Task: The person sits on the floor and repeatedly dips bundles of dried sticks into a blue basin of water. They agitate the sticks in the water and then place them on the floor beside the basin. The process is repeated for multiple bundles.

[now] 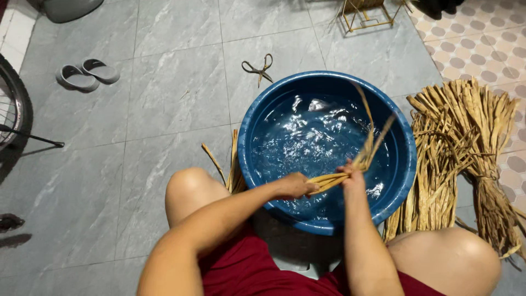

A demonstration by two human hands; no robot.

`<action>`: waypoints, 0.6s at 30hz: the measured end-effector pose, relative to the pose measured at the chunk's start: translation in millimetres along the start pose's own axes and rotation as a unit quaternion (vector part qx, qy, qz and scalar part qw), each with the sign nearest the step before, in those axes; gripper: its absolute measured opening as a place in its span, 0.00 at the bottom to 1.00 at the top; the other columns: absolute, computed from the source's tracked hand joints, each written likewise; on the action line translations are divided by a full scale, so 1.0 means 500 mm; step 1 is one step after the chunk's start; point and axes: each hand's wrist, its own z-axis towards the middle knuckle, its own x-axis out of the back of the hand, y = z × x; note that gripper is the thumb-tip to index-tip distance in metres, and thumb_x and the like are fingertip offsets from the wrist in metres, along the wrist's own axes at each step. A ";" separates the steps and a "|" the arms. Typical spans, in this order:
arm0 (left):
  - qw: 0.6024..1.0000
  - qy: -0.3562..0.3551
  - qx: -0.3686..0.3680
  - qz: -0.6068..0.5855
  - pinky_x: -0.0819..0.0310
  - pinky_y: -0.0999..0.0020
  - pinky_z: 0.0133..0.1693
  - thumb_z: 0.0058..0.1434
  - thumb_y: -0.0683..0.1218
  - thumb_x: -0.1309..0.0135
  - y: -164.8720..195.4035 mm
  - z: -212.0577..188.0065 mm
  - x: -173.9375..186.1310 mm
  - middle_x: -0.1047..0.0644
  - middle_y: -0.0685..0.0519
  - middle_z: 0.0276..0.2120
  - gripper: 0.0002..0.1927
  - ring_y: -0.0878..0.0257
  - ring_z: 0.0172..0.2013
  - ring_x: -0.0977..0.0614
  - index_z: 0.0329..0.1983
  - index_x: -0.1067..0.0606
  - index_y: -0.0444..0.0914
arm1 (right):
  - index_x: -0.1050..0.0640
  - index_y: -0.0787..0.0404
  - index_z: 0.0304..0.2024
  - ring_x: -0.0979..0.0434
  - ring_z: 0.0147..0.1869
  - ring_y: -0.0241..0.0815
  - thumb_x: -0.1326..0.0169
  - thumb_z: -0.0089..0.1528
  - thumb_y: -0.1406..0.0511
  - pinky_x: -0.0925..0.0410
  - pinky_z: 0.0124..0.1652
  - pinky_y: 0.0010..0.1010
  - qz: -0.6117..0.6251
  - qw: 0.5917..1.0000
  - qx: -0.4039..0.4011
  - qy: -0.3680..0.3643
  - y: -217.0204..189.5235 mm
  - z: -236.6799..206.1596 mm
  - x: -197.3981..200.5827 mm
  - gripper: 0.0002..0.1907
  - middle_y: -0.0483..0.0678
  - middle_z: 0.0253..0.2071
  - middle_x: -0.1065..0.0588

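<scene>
Out ahead of my fingers the floor (164, 98) is large grey marbled tiles with thin pale joints. Far to their right it changes to small patterned tiles (482, 38) in pink and cream. Off to their left lie grey slippers (87, 74), and further left a bicycle wheel (13, 109) cuts in. Soft, even light, faint shadows.

Both hands grip a small bunch of strips (356, 161) over a blue basin (405, 164) of water: the left hand (296, 185) at its near end, the right hand (352, 176) just beyond. Dried bundles (466, 148) lie right of the basin, scissors (258, 68) and sandals (87, 74) on the tiles (164, 98).
</scene>
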 end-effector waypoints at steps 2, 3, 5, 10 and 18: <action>0.999 0.011 -0.043 0.030 0.30 0.68 0.24 0.65 0.65 0.48 -0.006 -0.026 0.020 0.21 0.53 0.20 0.25 0.66 0.19 0.22 0.30 0.16 0.41 | 0.28 0.62 0.42 0.31 0.27 0.40 0.58 0.68 0.52 0.31 0.32 0.37 -0.032 0.998 0.037 0.049 -0.037 0.008 0.023 0.19 0.46 0.27 0.31; 0.998 0.020 -0.055 0.037 0.30 0.68 0.25 0.65 0.64 0.47 -0.009 -0.032 0.029 0.20 0.54 0.21 0.24 0.67 0.20 0.22 0.32 0.15 0.42 | 0.29 0.62 0.43 0.29 0.29 0.42 0.59 0.67 0.50 0.30 0.34 0.39 -0.042 0.996 0.053 0.064 -0.047 0.007 0.026 0.22 0.47 0.29 0.30; 0.998 0.037 -0.053 0.014 0.28 0.66 0.26 0.64 0.63 0.46 -0.015 -0.030 0.037 0.20 0.54 0.21 0.22 0.65 0.21 0.21 0.35 0.16 0.42 | 0.29 0.62 0.44 0.27 0.33 0.46 0.63 0.66 0.46 0.29 0.37 0.42 -0.047 0.992 0.080 0.085 -0.053 -0.008 0.022 0.27 0.51 0.33 0.28; 0.986 0.089 0.012 -0.142 0.30 0.61 0.25 0.61 0.55 0.46 -0.048 0.024 0.037 0.20 0.53 0.22 0.15 0.61 0.21 0.24 0.43 0.18 0.43 | 0.31 0.62 0.47 0.21 0.45 0.56 0.71 0.62 0.36 0.27 0.45 0.51 -0.051 0.998 0.024 0.029 0.040 -0.063 -0.040 0.40 0.59 0.43 0.22; 0.991 0.059 -0.046 0.107 0.24 0.59 0.35 0.64 0.62 0.48 -0.002 0.006 -0.031 0.18 0.45 0.30 0.23 0.54 0.29 0.17 0.40 0.15 0.41 | 0.29 0.59 0.53 0.22 0.54 0.54 0.51 0.62 0.44 0.27 0.53 0.49 -0.154 0.987 -0.030 -0.026 0.109 0.005 0.024 0.29 0.58 0.52 0.25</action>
